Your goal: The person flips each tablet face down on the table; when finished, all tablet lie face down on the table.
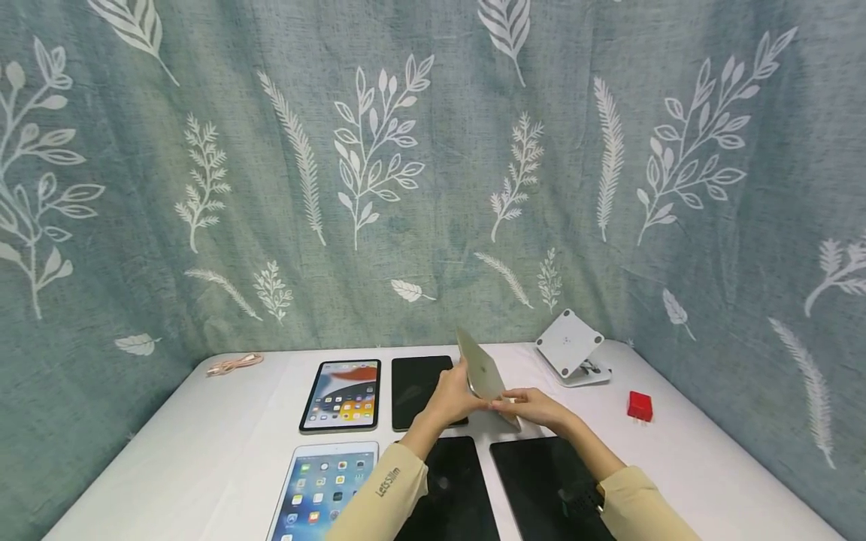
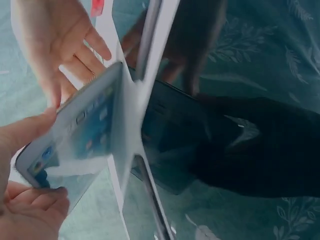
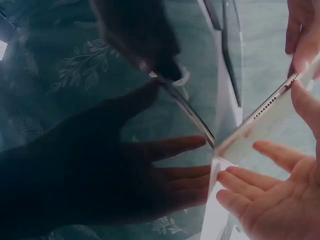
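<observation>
My left hand point(image 1: 452, 394) grips a tablet point(image 1: 482, 368) at one edge, thumb on one side and fingers on the other. The tablet is tilted up on edge above the table, its pale back toward the right. In the left wrist view its lit screen point(image 2: 85, 125) with app icons shows. My right hand point(image 1: 537, 408) is at the lower edge, close to the left thumb. In the right wrist view its thumb touches the edge point(image 3: 270, 100) with speaker holes, and its straight, spread fingers point(image 3: 280, 155) lie beside the back.
Two dark glossy tablets point(image 1: 446, 488) point(image 1: 531, 469) lie under the forearms, another dark one point(image 1: 416, 383) behind. Two lit tablets point(image 1: 341, 394) point(image 1: 328, 481) lie left. A silver stand point(image 1: 568, 342), a red charger point(image 1: 639, 406) and a coiled cable point(image 1: 233, 364) sit farther out.
</observation>
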A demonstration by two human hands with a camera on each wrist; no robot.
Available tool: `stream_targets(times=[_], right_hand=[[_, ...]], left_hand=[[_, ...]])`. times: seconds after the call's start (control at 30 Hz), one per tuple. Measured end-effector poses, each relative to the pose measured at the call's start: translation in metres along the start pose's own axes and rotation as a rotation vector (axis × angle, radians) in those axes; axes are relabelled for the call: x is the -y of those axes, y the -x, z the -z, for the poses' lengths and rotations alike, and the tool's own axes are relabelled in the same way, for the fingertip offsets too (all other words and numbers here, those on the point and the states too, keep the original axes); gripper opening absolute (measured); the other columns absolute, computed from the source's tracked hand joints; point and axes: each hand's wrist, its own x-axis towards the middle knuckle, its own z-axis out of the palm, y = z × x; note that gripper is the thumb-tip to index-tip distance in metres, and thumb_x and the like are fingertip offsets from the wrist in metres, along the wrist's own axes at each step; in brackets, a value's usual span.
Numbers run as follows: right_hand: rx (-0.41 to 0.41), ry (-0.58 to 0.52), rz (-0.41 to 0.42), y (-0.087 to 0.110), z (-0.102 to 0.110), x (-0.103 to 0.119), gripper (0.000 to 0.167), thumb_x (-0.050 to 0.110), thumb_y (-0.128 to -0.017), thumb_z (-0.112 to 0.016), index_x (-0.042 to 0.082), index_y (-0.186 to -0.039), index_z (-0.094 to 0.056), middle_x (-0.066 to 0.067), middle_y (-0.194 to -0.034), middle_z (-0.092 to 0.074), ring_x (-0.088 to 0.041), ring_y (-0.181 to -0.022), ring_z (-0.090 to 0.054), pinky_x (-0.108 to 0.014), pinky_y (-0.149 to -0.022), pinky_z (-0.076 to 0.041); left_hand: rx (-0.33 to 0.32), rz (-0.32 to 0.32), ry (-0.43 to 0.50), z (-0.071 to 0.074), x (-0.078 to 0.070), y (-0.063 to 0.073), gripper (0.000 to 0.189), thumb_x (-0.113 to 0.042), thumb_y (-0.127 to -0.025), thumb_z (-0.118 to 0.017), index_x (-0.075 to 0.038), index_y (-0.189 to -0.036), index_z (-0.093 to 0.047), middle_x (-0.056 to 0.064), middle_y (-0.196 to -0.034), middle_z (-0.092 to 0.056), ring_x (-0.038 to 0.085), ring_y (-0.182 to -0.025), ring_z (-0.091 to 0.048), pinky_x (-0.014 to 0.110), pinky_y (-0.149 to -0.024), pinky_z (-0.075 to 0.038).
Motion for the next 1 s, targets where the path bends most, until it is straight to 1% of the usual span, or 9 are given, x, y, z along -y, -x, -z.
stream_targets(times=[0.07,0.2,0.3,0.4,0.47,0.63,0.8,0.9,1.0], right_hand=[[0.01,0.042,0.031,-0.001,0.0,-0.005,0.047,0.036,-0.093,-0.061,-0.004,-0.118,-0.061,-0.02,-0.105,-0.066,-0.034,-0.098,-0.063,-0.044,-0.084,-0.05],[0.014,0.177,0.141,0.0,0.001,-0.01,0.032,0.029,-0.09,-0.065,-0.002,-0.099,-0.062,-0.009,-0.086,-0.061,-0.018,-0.078,-0.052,-0.033,-0.068,-0.044],[-0.024,0.301,0.17,0.004,0.004,-0.011,0.036,0.027,-0.087,-0.069,-0.002,-0.107,-0.063,-0.016,-0.1,-0.066,-0.023,-0.089,-0.058,-0.04,-0.075,-0.048],[-0.046,0.368,0.155,0.009,0.006,-0.01,0.036,0.026,-0.084,-0.071,-0.003,-0.104,-0.063,-0.017,-0.098,-0.066,-0.027,-0.088,-0.06,-0.044,-0.075,-0.049],[-0.059,0.404,0.137,0.011,0.007,-0.01,0.041,0.026,-0.083,-0.072,-0.005,-0.108,-0.063,-0.019,-0.1,-0.067,-0.031,-0.091,-0.062,-0.047,-0.077,-0.05],[-0.069,0.449,0.099,0.014,0.008,-0.009,0.051,0.024,-0.081,-0.073,-0.011,-0.116,-0.06,-0.024,-0.103,-0.067,-0.035,-0.093,-0.063,-0.049,-0.077,-0.051],[-0.071,0.457,0.07,0.013,0.008,-0.009,0.046,0.023,-0.08,-0.074,-0.009,-0.111,-0.062,-0.02,-0.097,-0.067,-0.026,-0.084,-0.059,-0.043,-0.073,-0.049],[-0.093,0.473,0.058,0.012,0.007,-0.011,0.039,0.022,-0.078,-0.074,-0.006,-0.104,-0.063,-0.015,-0.091,-0.065,-0.022,-0.078,-0.055,-0.039,-0.069,-0.047],[-0.131,0.508,0.05,0.011,0.004,-0.014,0.029,0.02,-0.077,-0.075,-0.002,-0.09,-0.063,-0.007,-0.078,-0.06,-0.019,-0.071,-0.05,-0.034,-0.064,-0.043]], left_hand=[[0.026,0.003,-0.002,-0.001,0.005,0.002,0.079,-0.019,-0.068,-0.087,0.006,-0.132,-0.048,0.018,-0.109,-0.068,0.03,-0.097,-0.066,0.034,-0.079,-0.055],[0.05,-0.014,-0.014,-0.007,0.012,0.005,0.061,-0.019,-0.067,-0.087,0.002,-0.117,-0.06,0.015,-0.1,-0.071,0.028,-0.088,-0.067,0.032,-0.071,-0.053],[0.058,0.009,-0.028,-0.014,0.012,0.006,0.055,-0.018,-0.066,-0.086,0.002,-0.112,-0.062,0.015,-0.1,-0.07,0.029,-0.088,-0.066,0.033,-0.071,-0.052],[0.085,0.07,-0.025,-0.02,0.01,0.007,0.057,-0.019,-0.067,-0.086,0.004,-0.113,-0.061,0.018,-0.1,-0.068,0.03,-0.09,-0.066,0.035,-0.072,-0.053],[0.106,0.105,-0.038,-0.024,0.008,0.008,0.057,-0.02,-0.068,-0.086,0.007,-0.112,-0.06,0.018,-0.098,-0.067,0.029,-0.088,-0.066,0.035,-0.072,-0.053],[0.133,0.122,-0.104,-0.029,0.002,0.007,0.054,-0.021,-0.069,-0.086,0.008,-0.108,-0.06,0.018,-0.094,-0.065,0.027,-0.083,-0.062,0.037,-0.072,-0.052],[0.168,0.162,-0.193,-0.032,-0.002,0.005,0.051,-0.026,-0.07,-0.086,0.007,-0.101,-0.061,0.018,-0.091,-0.064,0.027,-0.08,-0.062,0.039,-0.071,-0.051],[0.18,0.161,-0.257,-0.034,-0.003,0.004,0.045,-0.026,-0.07,-0.086,0.004,-0.095,-0.063,0.015,-0.088,-0.065,0.025,-0.077,-0.062,0.037,-0.069,-0.052],[0.196,0.141,-0.298,-0.036,-0.005,0.004,0.034,-0.02,-0.07,-0.085,0.001,-0.087,-0.065,0.01,-0.082,-0.065,0.021,-0.071,-0.058,0.034,-0.066,-0.05]])
